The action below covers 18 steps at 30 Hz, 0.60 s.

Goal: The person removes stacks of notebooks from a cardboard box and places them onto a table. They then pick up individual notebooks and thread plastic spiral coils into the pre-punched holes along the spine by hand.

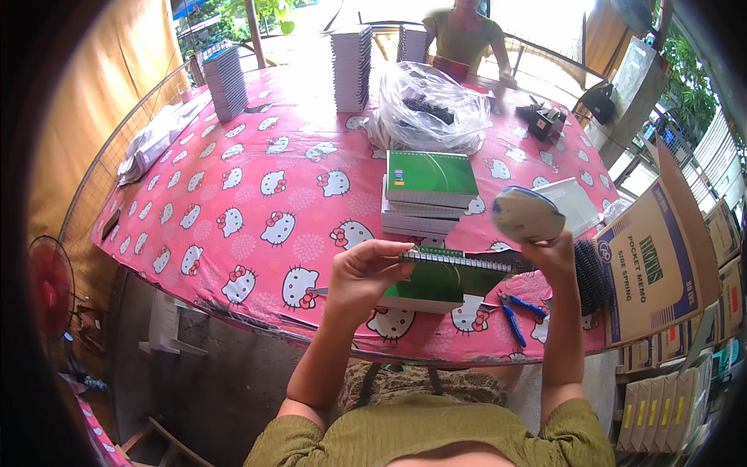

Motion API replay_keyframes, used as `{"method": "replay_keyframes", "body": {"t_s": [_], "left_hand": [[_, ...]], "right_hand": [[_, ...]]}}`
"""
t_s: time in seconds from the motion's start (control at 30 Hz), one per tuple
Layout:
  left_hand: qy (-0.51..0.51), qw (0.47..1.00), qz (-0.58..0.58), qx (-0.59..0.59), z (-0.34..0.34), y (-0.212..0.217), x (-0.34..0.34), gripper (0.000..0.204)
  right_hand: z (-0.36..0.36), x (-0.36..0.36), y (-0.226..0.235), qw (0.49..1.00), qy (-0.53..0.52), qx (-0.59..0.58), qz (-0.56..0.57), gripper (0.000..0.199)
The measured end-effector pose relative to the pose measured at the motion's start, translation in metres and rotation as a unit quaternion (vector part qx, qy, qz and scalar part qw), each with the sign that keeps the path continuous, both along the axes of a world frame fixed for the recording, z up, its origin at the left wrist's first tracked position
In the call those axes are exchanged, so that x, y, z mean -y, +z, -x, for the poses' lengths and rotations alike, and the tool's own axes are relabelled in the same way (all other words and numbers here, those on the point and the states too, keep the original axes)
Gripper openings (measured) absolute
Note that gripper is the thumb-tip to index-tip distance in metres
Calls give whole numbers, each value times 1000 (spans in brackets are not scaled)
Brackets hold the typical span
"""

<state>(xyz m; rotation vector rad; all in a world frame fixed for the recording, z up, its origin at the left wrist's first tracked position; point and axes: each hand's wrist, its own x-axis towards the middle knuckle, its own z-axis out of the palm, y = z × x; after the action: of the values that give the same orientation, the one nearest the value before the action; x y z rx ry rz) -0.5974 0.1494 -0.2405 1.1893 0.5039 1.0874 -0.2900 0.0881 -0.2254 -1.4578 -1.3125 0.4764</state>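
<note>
Notebook (436, 274), green and spiral-bound, is hovering over the table's (257, 148) near edge; I am pinching it with left hand (366, 268) and right hand (548, 253), beside open cloth.

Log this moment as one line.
left hand: holds notebook | right hand: at spiral end | pliers: on table

Both bare forearms came up from the lower edge, elbows bent, over the near edge of the table. The left hand (364, 274) was curled, its fingertips pinched together toward the right. The right hand (554, 257) was raised a little higher, its fingers closed.
</note>
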Motion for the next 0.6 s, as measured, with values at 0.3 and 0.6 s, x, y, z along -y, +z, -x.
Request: {"method": "replay_keyframes", "body": {"t_s": [0.3, 0.6], "left_hand": [[208, 856, -471, -41, 0, 37, 15, 23], [162, 893, -385, -170, -13, -27, 57, 27]], "right_hand": [[-12, 57, -80, 871, -171, 451, 92, 55], [43, 121, -72, 943, -90, 231, 222, 51]]}}
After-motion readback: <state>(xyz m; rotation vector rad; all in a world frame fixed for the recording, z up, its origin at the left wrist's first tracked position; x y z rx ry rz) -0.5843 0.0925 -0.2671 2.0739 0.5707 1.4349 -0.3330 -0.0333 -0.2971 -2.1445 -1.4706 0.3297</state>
